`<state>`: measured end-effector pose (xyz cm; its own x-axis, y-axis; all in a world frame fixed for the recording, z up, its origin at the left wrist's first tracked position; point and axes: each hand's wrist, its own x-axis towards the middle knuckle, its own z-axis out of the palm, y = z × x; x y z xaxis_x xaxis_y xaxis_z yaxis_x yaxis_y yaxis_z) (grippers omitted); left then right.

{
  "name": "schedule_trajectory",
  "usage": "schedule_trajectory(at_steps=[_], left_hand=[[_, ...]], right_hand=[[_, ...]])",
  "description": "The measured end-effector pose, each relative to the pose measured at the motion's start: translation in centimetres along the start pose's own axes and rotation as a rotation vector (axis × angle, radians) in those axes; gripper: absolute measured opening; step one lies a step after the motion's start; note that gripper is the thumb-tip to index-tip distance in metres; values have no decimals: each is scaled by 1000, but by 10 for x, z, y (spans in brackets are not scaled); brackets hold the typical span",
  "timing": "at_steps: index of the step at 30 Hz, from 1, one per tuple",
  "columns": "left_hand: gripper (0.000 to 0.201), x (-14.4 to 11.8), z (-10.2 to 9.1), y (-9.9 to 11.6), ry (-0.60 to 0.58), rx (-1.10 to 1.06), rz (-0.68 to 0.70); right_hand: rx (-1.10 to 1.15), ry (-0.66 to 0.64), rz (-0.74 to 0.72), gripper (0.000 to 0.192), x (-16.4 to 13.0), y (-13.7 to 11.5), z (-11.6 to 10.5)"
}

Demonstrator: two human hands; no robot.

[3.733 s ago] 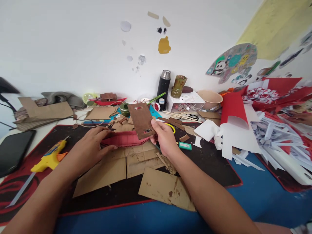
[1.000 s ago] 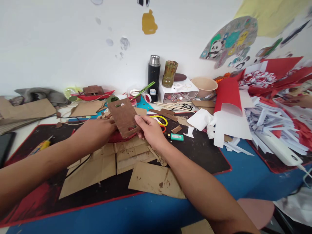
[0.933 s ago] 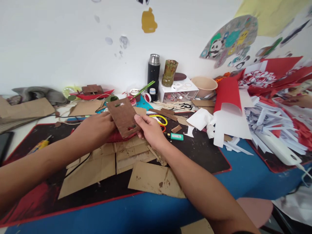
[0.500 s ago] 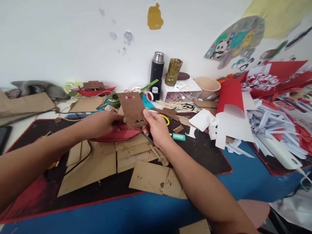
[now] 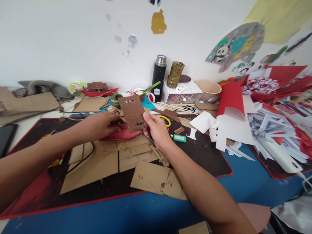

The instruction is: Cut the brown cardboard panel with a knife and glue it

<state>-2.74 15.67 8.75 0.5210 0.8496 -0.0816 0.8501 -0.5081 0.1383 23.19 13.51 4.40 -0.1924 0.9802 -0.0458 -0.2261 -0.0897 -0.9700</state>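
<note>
My right hand (image 5: 157, 130) pinches the lower right corner of a dark brown cardboard panel (image 5: 131, 112) with small slots cut in it, holding it tilted above the mat. My left hand (image 5: 102, 125) reaches in from the left, fingers on a red cardboard boat-shaped piece (image 5: 122, 135) that lies on the black mat just under the panel; its fingertips are close to the panel's left edge. Flat brown cardboard sheets (image 5: 97, 165) lie in front of both hands.
A black flask (image 5: 159, 73), a green-brown vase (image 5: 175, 74), a white box (image 5: 182, 94) and a beige bowl (image 5: 207, 89) stand at the back. Red and white paper (image 5: 234, 117) is piled at the right. A green lighter (image 5: 179, 138) lies near my right hand.
Since 3.7 s ago my view shifted right, so the glue gun is almost out of sight. My left hand moved up against the brown panel, which my right hand still holds over the red piece.
</note>
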Motion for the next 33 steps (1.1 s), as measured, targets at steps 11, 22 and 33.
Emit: schedule_trajectory(at_steps=[11,22,33], left_hand=[[62,-79,-13,-47,92,92,-16],[47,-86,5,-35,72,204,-13],[50,-70,8,-31,-4,241,4]], right_hand=[[23,19,2,61,-3,-4,1],[-11,3,-4,63,-3,-3,1],[-48,-32,-24,61,-2,-1,1]])
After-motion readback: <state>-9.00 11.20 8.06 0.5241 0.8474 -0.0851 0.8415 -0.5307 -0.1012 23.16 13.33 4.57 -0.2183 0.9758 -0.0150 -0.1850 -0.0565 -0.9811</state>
